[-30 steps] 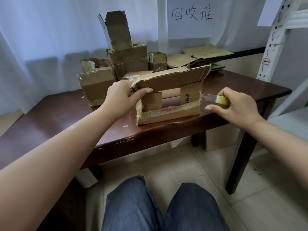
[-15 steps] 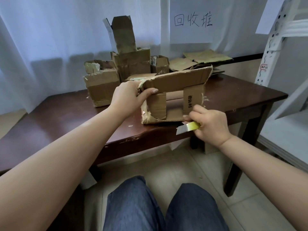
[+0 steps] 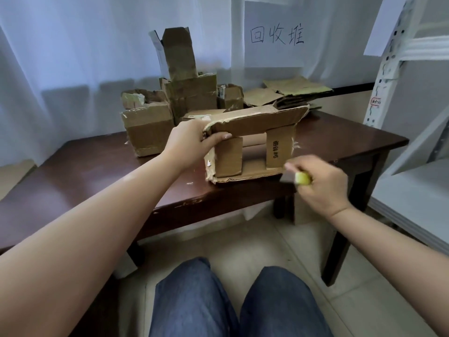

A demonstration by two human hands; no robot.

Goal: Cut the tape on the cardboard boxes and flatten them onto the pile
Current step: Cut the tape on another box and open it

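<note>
An open, worn cardboard box (image 3: 252,122) lies on its side near the front edge of the dark wooden table (image 3: 92,166), its flaps facing me. My left hand (image 3: 192,139) grips the box's upper left corner, thumb over the top flap. My right hand (image 3: 320,183) sits at the box's lower right corner, closed around a yellow-handled utility knife (image 3: 300,178) whose blade points left toward the bottom flap; the hand is blurred. Flattened cardboard forms a pile (image 3: 291,93) at the table's back right.
Several unflattened boxes (image 3: 148,127) cluster at the back left, with a tall open one (image 3: 179,54) on top. A paper sign (image 3: 274,35) hangs on the white curtain. A white metal shelf (image 3: 398,69) stands at the right. My knees (image 3: 233,302) are below the table edge.
My right hand with the knife came from the box's right side to its lower front edge, then shifted right to the lower right corner. The long bottom flap now lies folded down. The left hand kept its grip.
</note>
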